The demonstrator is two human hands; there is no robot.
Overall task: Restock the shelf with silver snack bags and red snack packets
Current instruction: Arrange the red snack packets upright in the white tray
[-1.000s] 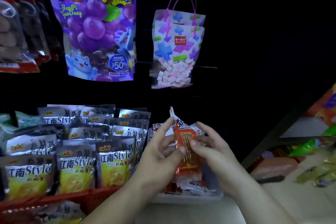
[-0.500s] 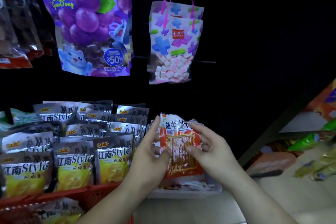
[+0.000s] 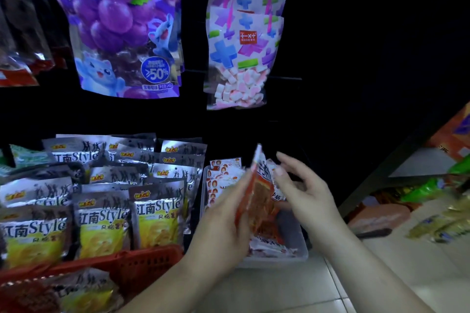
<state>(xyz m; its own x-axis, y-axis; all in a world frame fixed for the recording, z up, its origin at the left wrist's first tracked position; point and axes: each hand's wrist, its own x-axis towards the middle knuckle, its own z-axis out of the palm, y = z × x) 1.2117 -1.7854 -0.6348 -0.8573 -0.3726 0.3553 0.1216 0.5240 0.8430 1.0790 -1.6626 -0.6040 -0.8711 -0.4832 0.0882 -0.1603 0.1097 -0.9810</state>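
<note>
Left hand (image 3: 223, 221): grips the red snack packet (image 3: 263, 198) along its left edge, fingers curled round it; the hand is blurred.
Red snack packet: held upright and turned nearly edge-on over the clear tray (image 3: 304, 249), its top corner above both hands.
Right hand (image 3: 309, 195): open, fingers spread and loosely curved just right of the packet; the thumb tip sits at the packet's right edge, and contact cannot be told.
Clear tray: stands on the shelf right of the red basket (image 3: 142, 260); its near rim reaches the shelf front.
Stacked red packets (image 3: 223, 178): stand in a row at the tray's far left, with more lying flat at its near end under the held packet.
Silver snack bags (image 3: 157, 213): packed upright in rows in the red basket, left of the tray; the rightmost bags come close to the tray's left wall.
Open room: dark space lies beyond and right of the tray, up to the slanted dark shelf frame (image 3: 381, 180).
Above: a grape jelly bag (image 3: 122, 28) and a marshmallow bag (image 3: 244, 53) hang well over the hands.
Near side: pale floor (image 3: 279, 287) under the forearms.
</note>
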